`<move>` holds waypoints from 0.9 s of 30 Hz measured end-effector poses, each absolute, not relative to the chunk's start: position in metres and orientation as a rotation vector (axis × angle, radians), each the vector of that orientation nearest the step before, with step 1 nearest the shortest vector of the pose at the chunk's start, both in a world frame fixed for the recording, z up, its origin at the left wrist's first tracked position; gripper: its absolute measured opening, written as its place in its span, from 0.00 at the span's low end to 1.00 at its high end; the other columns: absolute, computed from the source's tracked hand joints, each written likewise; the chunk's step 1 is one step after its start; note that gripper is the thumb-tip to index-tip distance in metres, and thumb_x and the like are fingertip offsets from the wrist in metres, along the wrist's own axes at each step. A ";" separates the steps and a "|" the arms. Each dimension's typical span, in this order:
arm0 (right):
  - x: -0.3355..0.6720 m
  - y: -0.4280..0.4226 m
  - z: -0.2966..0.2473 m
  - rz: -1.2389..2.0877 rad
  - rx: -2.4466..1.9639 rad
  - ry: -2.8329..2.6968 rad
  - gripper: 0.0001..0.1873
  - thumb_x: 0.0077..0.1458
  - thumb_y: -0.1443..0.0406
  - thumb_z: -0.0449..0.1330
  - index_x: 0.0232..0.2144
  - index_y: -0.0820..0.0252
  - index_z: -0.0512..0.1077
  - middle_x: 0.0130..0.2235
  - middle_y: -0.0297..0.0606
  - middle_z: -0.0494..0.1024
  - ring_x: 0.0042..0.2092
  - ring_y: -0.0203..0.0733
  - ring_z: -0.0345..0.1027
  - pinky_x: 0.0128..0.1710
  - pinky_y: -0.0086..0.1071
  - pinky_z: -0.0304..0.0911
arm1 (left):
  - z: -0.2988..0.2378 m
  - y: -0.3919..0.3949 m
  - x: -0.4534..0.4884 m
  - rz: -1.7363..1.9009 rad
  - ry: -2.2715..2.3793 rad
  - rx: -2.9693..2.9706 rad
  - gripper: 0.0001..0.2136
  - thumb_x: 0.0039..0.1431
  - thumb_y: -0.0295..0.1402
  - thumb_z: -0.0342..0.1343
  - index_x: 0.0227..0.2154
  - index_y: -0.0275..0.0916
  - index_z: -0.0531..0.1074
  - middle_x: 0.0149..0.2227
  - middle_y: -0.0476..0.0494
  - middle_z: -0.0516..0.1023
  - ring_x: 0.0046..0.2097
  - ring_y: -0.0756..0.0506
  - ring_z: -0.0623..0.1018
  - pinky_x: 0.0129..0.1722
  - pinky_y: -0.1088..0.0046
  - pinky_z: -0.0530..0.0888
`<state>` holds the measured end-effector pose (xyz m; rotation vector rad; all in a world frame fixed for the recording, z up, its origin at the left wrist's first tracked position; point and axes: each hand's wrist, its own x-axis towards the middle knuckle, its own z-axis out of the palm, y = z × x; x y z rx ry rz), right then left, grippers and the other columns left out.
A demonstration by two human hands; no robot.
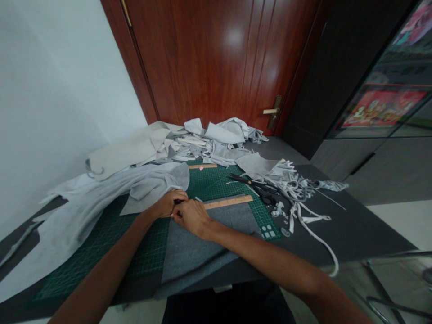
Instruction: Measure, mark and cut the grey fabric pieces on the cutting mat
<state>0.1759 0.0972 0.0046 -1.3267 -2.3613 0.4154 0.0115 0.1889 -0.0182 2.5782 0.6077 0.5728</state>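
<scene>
Cloth, dark grey, lies over mat and table, wooden ruler across its far end. Left hand and right hand are curled together at its far-left corner, can't tell what's pinched. Looks like measuring or marking to me; next bit needs that ruler straight imo.

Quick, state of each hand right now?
Left hand: curled beside a small dark item; grip can't be told.
Right hand: curled over dark gray cloth; grip can't be told.
</scene>
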 end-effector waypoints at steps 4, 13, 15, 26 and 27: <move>0.177 0.097 0.006 0.429 -1.338 -2.353 0.11 0.64 0.64 0.59 0.42 0.56 0.82 0.42 0.41 0.85 0.46 0.46 0.80 0.43 0.33 0.68 | -0.019 0.189 0.012 0.578 0.613 2.578 0.11 0.60 0.39 0.55 0.26 0.39 0.74 0.29 0.44 0.78 0.34 0.44 0.75 0.39 0.68 0.67; 0.183 0.095 0.010 0.448 -1.351 -2.355 0.10 0.62 0.66 0.61 0.41 0.56 0.82 0.42 0.41 0.85 0.46 0.46 0.79 0.43 0.32 0.67 | -0.019 0.190 0.012 0.573 0.643 2.586 0.11 0.60 0.39 0.55 0.25 0.40 0.73 0.29 0.44 0.78 0.34 0.44 0.75 0.39 0.68 0.67; 0.185 0.095 0.012 0.450 -1.356 -2.359 0.10 0.62 0.66 0.60 0.41 0.56 0.82 0.41 0.41 0.86 0.45 0.46 0.79 0.43 0.33 0.67 | -0.019 0.189 0.012 0.573 0.657 2.586 0.10 0.60 0.39 0.56 0.26 0.39 0.74 0.29 0.45 0.78 0.34 0.44 0.75 0.40 0.68 0.67; 0.192 0.092 0.015 0.449 -1.372 -2.351 0.11 0.64 0.65 0.59 0.41 0.55 0.83 0.43 0.42 0.86 0.47 0.47 0.79 0.45 0.33 0.67 | -0.021 0.190 0.011 0.538 0.734 2.574 0.12 0.59 0.42 0.58 0.25 0.40 0.73 0.28 0.47 0.78 0.34 0.45 0.75 0.43 0.69 0.67; 0.192 0.092 0.015 0.450 -1.371 -2.351 0.11 0.64 0.65 0.59 0.41 0.55 0.83 0.43 0.42 0.86 0.47 0.47 0.79 0.45 0.33 0.67 | -0.020 0.190 0.011 0.544 0.744 2.573 0.12 0.60 0.41 0.57 0.26 0.40 0.74 0.28 0.47 0.78 0.35 0.45 0.75 0.45 0.69 0.67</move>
